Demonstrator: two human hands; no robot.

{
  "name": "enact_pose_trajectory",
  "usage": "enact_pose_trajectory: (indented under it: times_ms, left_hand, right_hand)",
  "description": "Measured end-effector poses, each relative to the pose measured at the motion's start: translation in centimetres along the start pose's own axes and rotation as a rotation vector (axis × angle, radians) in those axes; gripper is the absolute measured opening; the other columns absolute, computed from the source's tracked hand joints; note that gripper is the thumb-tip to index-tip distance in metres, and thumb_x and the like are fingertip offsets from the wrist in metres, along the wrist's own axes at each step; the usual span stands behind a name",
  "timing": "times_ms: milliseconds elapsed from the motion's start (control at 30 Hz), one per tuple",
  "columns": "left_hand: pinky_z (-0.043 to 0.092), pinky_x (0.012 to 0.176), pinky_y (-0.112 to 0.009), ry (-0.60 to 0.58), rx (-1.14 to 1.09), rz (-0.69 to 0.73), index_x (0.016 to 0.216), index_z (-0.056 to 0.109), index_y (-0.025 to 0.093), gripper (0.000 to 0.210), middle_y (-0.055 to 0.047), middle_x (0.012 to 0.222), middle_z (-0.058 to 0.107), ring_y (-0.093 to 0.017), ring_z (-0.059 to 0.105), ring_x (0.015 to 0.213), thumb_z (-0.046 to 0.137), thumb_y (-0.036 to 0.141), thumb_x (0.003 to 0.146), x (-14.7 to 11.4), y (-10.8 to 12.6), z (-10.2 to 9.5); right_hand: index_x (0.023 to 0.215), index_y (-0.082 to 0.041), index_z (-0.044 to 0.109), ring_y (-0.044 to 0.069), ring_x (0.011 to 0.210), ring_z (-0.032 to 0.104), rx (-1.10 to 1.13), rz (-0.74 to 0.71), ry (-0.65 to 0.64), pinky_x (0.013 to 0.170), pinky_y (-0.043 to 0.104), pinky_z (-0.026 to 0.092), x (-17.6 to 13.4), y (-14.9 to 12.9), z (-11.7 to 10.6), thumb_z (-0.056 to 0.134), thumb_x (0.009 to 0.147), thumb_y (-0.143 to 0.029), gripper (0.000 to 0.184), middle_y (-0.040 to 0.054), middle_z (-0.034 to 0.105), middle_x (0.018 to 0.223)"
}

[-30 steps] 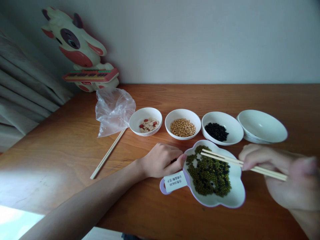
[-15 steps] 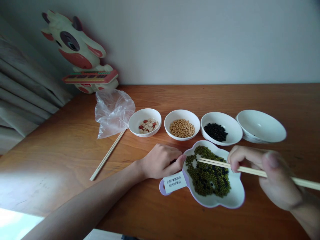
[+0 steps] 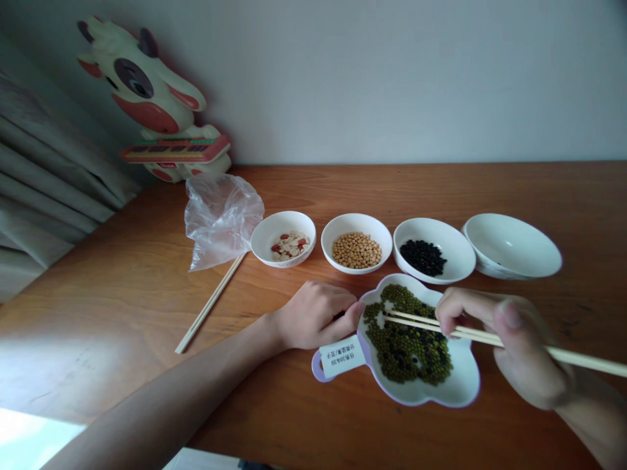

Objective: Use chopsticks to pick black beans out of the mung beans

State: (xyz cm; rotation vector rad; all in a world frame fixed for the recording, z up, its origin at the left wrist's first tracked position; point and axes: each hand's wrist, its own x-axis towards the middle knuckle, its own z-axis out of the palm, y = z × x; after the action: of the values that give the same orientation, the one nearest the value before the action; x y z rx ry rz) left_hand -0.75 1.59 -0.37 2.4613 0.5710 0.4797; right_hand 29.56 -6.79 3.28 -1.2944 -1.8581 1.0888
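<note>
My right hand [image 3: 509,349] grips a pair of light wooden chopsticks [image 3: 582,360]. Their tips, slightly apart, reach into the left part of a flower-shaped white plate [image 3: 465,384] with a purple rim. Green mung beans [image 3: 392,372] mixed with some black beans lie in it. Whether a bean sits between the tips is too small to tell. Resting on the table, my left hand [image 3: 318,316] pinches the plate's left rim with thumb and curled fingers, just above its labelled handle [image 3: 343,356].
Behind the plate stand white bowls: one with pale and red-brown nut pieces [image 3: 290,245], one with soybeans [image 3: 356,250], one with black beans [image 3: 422,258], and a rightmost bowl [image 3: 512,245]. Leftward lie spare chopsticks [image 3: 210,303], a plastic bag [image 3: 220,219] and a cow toy [image 3: 166,104].
My right hand has shifted slightly left, and the chopstick tips have spread a little apart. My left hand and the plate stay in place.
</note>
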Motion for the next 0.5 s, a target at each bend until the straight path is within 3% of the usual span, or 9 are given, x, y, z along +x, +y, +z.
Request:
enact_pose_trajectory:
  times_ms: [367, 500]
  left_hand:
    - [0.04, 0.063, -0.027, 0.01, 0.023, 0.011, 0.072, 0.052, 0.018, 0.045, -0.002, 0.069, 0.061, -0.011, 0.053, 0.06, 0.036, 0.033, 0.112, 0.1, 0.1, -0.1]
    - [0.039, 0.063, -0.027, 0.005, 0.006, 0.001, 0.072, 0.051, 0.018, 0.045, -0.002, 0.069, 0.061, -0.011, 0.051, 0.061, 0.036, 0.032, 0.112, 0.1, 0.1, -0.1]
  right_hand:
    - [0.08, -0.025, 0.069, 0.024, 0.065, 0.058, 0.02, -0.077, 0.07, 0.063, 0.038, 0.043, 0.0, 0.4, 0.3, 0.021, 0.104, -0.072, 0.071, 0.006, 0.066, 0.071]
    - [0.075, -0.024, 0.074, 0.027, 0.069, 0.064, 0.038, -0.132, 0.222, 0.061, 0.04, 0.047, -0.4, 1.2, -0.9, 0.017, 0.103, -0.073, 0.08, 0.0093, 0.07, 0.074]
